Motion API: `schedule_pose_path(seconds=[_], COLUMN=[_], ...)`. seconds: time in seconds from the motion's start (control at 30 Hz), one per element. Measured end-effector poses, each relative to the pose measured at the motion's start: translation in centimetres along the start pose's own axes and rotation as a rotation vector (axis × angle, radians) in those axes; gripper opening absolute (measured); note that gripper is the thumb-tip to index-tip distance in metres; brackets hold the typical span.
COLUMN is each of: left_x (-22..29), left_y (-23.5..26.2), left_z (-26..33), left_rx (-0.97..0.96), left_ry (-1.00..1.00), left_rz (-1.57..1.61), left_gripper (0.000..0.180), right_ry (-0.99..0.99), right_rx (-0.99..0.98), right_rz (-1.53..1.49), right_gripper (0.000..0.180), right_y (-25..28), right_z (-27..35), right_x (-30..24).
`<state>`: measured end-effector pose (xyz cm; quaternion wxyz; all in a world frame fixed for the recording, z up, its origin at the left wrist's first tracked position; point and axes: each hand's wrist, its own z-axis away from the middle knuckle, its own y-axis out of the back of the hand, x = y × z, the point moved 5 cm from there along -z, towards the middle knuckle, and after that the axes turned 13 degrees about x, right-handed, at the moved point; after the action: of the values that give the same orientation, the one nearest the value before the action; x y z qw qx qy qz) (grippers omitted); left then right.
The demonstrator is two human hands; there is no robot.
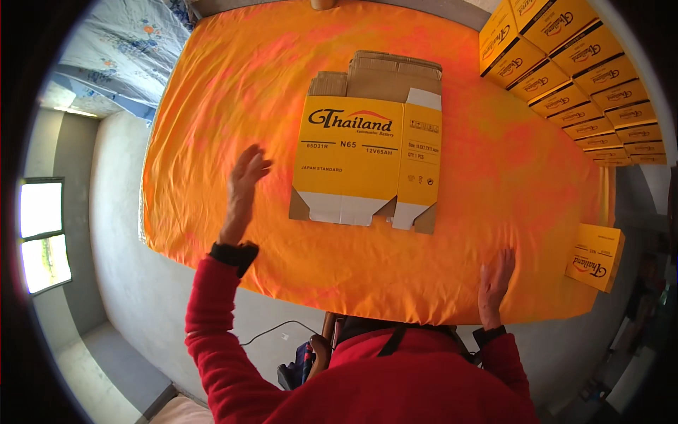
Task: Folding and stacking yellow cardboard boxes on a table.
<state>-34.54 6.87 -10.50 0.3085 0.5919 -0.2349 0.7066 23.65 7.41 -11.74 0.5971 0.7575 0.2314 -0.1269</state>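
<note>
A flattened yellow cardboard battery box lies on the orange-covered table in front of me. Its brown and white flaps stick out at the far and near ends. My left hand is raised to the left of the box, apart from it, fingers stretched out with nothing in them. Off to the right, near the table's front edge, my right hand lies on or just above the cloth. Its fingers are extended and it holds nothing.
An orange cloth covers the table. Stacked yellow boxes rise at the far right, and one folded-up yellow box stands by the right edge. Floral fabric hangs at the far left. A wooden chair arm is beside me.
</note>
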Motion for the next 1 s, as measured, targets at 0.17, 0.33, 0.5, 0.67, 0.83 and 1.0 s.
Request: schedule_pose_path(seconds=[0.17, 0.33, 0.5, 0.67, 0.83, 1.0], left_x=[0.0, 1.4, 1.4, 1.6, 1.6, 4.0], left_y=[-5.6, -9.7, -10.7, -9.8, -8.1, -7.5], left_z=[0.8, 1.9, 1.9, 2.3, 4.8, 10.9], left_rx=[-0.014, -0.156, -0.215, -0.233, -0.241, -0.254], left_ry=[-0.007, -0.039, -0.005, 0.064, 0.077, 0.049], left_rz=[0.033, -0.066, -0.109, -0.045, 0.006, -0.004], left_gripper=[0.059, 0.057, 0.052, 0.048, 0.046, 0.045], right_ry=[-0.371, -0.418, -0.190, -0.285, -0.368, -0.349], right_rx=[-0.074, -0.108, -0.123, -0.225, -0.340, -0.398], right_rz=[-0.855, -1.146, -1.018, -1.358, -1.396, -1.453], right_gripper=[0.054, 0.067, 0.073, 0.083, 0.087, 0.089], right_y=[-5.5, -10.9, -13.9, -14.5, -10.2, -6.1], right_z=[-8.7, -16.4, -15.7, -15.8, -14.2, -10.6], right_x=[-8.5, -12.8, -15.9, -16.1, -17.2, -16.6])
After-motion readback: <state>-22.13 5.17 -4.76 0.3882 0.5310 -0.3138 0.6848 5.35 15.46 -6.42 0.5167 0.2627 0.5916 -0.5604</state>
